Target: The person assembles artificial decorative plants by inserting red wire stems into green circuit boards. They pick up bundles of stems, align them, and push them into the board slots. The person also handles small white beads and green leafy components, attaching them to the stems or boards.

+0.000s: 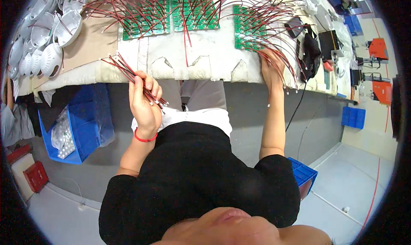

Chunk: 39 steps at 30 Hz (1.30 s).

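at the near edge of the desk [220,58], left of its middle, the left hand [146,101] is curled closed around a bundle of wires [127,71]. the right hand [271,69] is at the near right corner of the right-hand green board [247,40]; i can't tell its grip. best keep the bundle's ends untangled and tug nothing on the board.

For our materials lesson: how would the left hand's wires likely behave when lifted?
The wires are probably springy rather than limp, bowing only gently in the left hand. They look light, being thin. They may splay, since their tips fan out.
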Each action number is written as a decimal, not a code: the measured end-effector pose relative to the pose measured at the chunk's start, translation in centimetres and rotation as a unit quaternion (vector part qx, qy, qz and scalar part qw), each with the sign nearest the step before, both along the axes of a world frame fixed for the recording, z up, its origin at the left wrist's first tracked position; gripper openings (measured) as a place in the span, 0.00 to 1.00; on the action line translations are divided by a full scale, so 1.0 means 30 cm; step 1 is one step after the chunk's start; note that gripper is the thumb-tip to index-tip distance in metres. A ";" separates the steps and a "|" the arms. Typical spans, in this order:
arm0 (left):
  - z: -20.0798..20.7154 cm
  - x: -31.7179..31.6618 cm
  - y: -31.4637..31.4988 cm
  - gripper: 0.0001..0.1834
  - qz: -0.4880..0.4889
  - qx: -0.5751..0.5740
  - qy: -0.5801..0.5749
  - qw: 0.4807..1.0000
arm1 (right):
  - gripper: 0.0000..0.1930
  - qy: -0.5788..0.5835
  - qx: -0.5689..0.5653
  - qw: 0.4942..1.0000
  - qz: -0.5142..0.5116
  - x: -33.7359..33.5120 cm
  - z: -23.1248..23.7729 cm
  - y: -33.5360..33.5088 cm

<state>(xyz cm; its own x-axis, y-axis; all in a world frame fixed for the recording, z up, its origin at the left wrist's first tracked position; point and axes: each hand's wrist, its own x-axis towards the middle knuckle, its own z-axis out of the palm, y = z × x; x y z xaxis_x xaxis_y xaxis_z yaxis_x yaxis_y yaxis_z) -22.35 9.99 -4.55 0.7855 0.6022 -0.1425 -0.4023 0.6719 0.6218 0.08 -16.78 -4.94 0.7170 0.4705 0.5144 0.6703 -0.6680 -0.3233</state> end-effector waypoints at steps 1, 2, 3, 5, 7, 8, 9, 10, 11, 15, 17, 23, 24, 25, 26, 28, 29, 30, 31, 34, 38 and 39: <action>-0.002 0.003 -0.001 0.10 0.000 0.000 0.001 1.000 | 0.06 0.021 0.009 1.000 -0.007 -0.008 0.013 0.014; -0.004 0.009 -0.003 0.10 0.000 -0.001 0.002 1.000 | 0.06 0.013 0.001 1.000 -0.005 -0.004 0.013 0.013; 0.000 0.004 -0.002 0.10 0.003 0.001 0.005 1.000 | 0.06 0.005 -0.006 1.000 0.001 -0.001 0.014 0.018; 0.003 0.003 -0.009 0.10 -0.001 -0.008 -0.006 1.000 | 0.06 0.028 0.033 0.999 0.011 0.008 -0.001 0.010; 0.004 -0.008 -0.006 0.10 0.000 -0.018 -0.001 1.000 | 0.06 0.026 0.055 0.997 -0.046 -0.018 -0.013 0.026; 0.010 -0.010 -0.007 0.10 0.001 -0.014 0.001 1.000 | 0.07 0.030 0.063 0.993 -0.099 -0.050 -0.012 0.038; 0.012 -0.015 -0.007 0.10 0.003 -0.008 -0.004 1.000 | 0.08 0.019 0.058 0.993 -0.100 -0.062 -0.019 0.035; 0.010 -0.016 -0.005 0.10 0.007 0.000 -0.010 1.000 | 0.10 0.008 0.053 0.994 -0.099 -0.065 -0.032 0.037; 0.009 -0.021 -0.002 0.10 0.014 0.004 -0.004 1.000 | 0.10 0.005 0.077 0.988 -0.131 -0.092 -0.051 0.052; 0.006 -0.035 -0.001 0.10 0.032 0.041 0.006 0.999 | 0.08 0.096 0.308 0.935 -0.149 -0.269 -0.099 0.182; 0.003 -0.037 0.001 0.10 0.026 0.067 0.015 0.997 | 0.06 0.209 0.313 0.925 -0.045 -0.400 -0.077 0.279; 0.000 -0.046 -0.023 0.11 0.017 0.134 0.077 0.988 | 0.12 0.411 0.176 0.846 0.290 -0.574 0.025 0.503; -0.012 -0.049 -0.025 0.11 0.021 0.150 0.076 0.986 | 0.13 0.422 0.173 0.838 0.300 -0.582 0.029 0.523; -0.012 -0.056 -0.027 0.11 0.019 0.160 0.080 0.984 | 0.14 0.406 0.170 0.847 0.299 -0.587 0.015 0.533; -0.017 -0.052 -0.025 0.11 0.031 0.169 0.065 0.983 | 0.12 0.399 0.178 0.846 0.306 -0.588 0.029 0.540; -0.017 -0.060 -0.019 0.12 0.034 0.178 0.061 0.982 | 0.09 0.415 0.145 0.842 0.312 -0.588 0.039 0.539; -0.017 -0.061 -0.014 0.13 0.025 0.189 0.069 0.979 | 0.08 0.431 0.155 0.831 0.316 -0.583 0.044 0.542; -0.020 -0.066 -0.011 0.13 0.017 0.199 0.078 0.977 | 0.08 0.446 0.164 0.822 0.315 -0.582 0.038 0.540; -0.023 -0.070 -0.008 0.13 0.010 0.210 0.088 0.974 | 0.07 0.461 0.172 0.812 0.314 -0.580 0.027 0.537; -0.038 -0.083 0.003 0.14 -0.032 0.222 0.104 0.969 | 0.07 0.541 0.209 0.755 0.305 -0.579 0.026 0.526; -0.078 -0.067 -0.013 0.12 -0.026 0.261 0.066 0.963 | 0.06 0.611 0.230 0.707 0.271 -0.579 0.017 0.501; -0.077 -0.064 -0.015 0.12 -0.039 0.237 0.058 0.969 | 0.05 0.605 0.237 0.711 0.269 -0.575 0.003 0.498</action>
